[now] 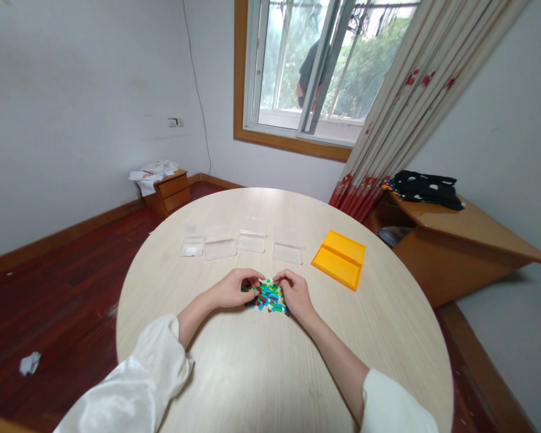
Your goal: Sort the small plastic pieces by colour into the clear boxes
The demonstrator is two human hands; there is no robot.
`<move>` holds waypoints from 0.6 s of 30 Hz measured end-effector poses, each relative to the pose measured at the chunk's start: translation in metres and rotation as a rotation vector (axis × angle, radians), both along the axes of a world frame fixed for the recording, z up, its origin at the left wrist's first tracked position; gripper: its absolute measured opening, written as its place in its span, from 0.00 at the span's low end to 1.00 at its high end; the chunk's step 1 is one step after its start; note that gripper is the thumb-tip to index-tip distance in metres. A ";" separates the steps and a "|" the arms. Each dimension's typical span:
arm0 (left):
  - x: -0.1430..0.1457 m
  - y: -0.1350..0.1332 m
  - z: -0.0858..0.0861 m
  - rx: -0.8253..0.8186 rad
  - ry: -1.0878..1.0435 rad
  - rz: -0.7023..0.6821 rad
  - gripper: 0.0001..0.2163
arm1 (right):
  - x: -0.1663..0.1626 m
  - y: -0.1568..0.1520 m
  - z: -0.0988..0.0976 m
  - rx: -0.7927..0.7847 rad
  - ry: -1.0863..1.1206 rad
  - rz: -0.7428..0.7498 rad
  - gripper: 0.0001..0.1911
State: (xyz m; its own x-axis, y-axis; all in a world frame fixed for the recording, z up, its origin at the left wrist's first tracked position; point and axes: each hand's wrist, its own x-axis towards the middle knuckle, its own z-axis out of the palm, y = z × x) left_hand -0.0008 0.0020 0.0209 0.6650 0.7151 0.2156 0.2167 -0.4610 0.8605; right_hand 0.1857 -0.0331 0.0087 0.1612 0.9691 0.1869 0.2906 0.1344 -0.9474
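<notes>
A small pile of tiny toy building bricks (270, 296) in green, blue, brown, white and yellow lies near the middle of the round table (252, 373). My left hand (235, 290) curves around the pile's left side, thumb and fingers apart, with brown bricks by the fingertips. At the right edge is my right hand (294, 293), its bent fingers touching the bricks and its thumb mostly hidden. Neither hand visibly grips a brick. Beyond the pile stand clear plastic boxes (220, 248), several in a row, with lids open. One small clear box (192, 248) shows something white inside.
To the right of the boxes lies an open yellow case (340, 258). A tilted wooden table (469, 240) bearing a dark cloth (428, 187) leans at the right. Papers (153, 170) top a small wooden cabinet (174, 191). Outside the window, a dark garment-like shape (309, 72) is visible.
</notes>
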 end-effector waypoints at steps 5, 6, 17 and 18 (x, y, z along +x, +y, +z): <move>-0.002 0.008 0.000 0.220 0.035 0.216 0.09 | 0.000 -0.001 -0.002 0.036 -0.076 0.029 0.11; -0.004 0.012 0.000 0.280 0.062 0.330 0.08 | 0.000 -0.002 -0.002 0.054 -0.106 0.043 0.12; -0.062 0.044 0.003 0.411 0.693 1.039 0.20 | 0.000 -0.004 -0.007 0.116 -0.219 0.092 0.13; -0.064 0.045 0.003 0.387 0.710 1.020 0.19 | 0.000 -0.004 -0.007 0.118 -0.221 0.093 0.14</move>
